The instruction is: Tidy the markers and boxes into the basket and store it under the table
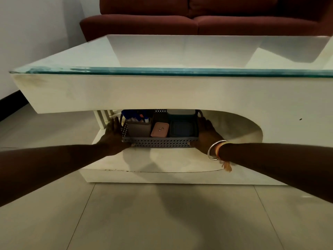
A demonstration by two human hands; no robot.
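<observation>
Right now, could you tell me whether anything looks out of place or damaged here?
Nothing is askew: the basket looks level on the lower shelf, its boxes neatly inside. Only a thin crack-like line marks the shelf's front edge, toward the left.

Both forearms are uncovered, held nearly straight, and reach forward, converging on the basket (pixel 158 142). The left hand (pixel 112 134) lies flat against the basket's left end, palm turned inward, fingers extended and close together, pointing away from the person. The right hand (pixel 207 136) mirrors it against the basket's right end, palm inward, fingers extended. Both thumbs sit low near the basket's front corners; their contact cannot be confirmed. The right wrist, on the near side of the basket, carries a metal bangle (pixel 214 150) and an orange thread (pixel 227 166).
</observation>
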